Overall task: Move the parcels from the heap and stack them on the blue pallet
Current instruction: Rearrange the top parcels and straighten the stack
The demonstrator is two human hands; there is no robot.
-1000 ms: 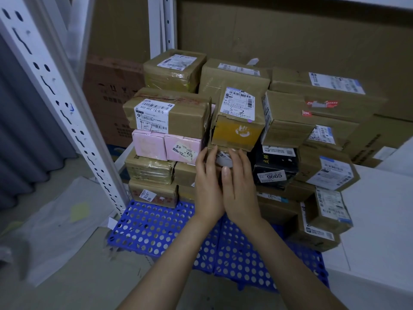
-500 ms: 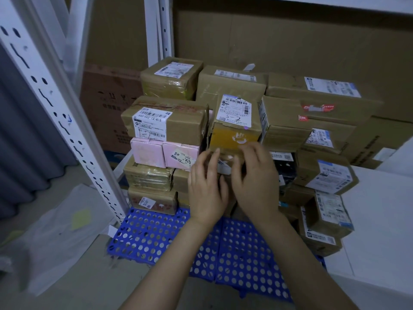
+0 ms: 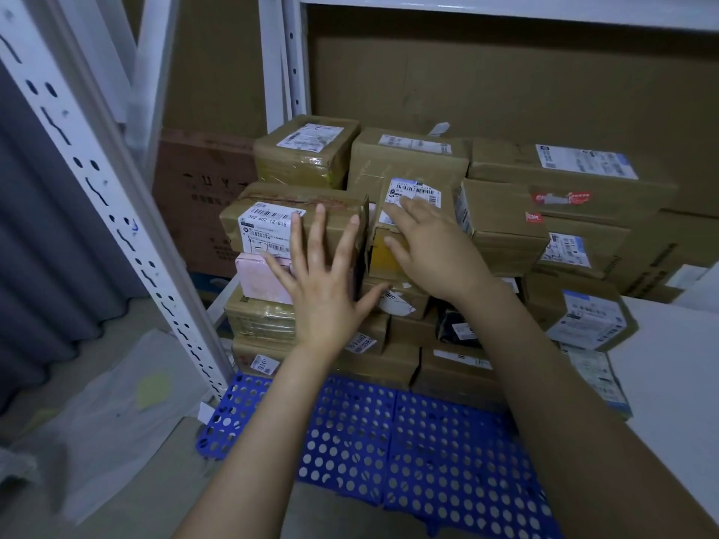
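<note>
A stack of brown cardboard parcels stands on the blue perforated pallet (image 3: 389,441). My left hand (image 3: 323,282) lies flat with fingers spread against the front of a labelled brown parcel (image 3: 272,219) and the pink boxes (image 3: 260,278) under it. My right hand (image 3: 432,247) rests open on a parcel with a yellow face (image 3: 379,254) and a barcode label on top, in the middle of the stack. A small brown parcel with a white label (image 3: 397,301) sits just below that one. Neither hand grips anything.
A white perforated shelf post (image 3: 116,212) slants down at the left of the pallet. A white surface (image 3: 673,367) borders the stack on the right. Large cardboard sheets (image 3: 505,83) form the back wall. Grey plastic sheeting (image 3: 97,414) lies on the floor at left.
Both hands rose from the small parcel low in the middle and parted: the left went up-left onto the labelled brown parcel, the right up onto the yellow-faced parcel. The small parcel stays in the stack.
</note>
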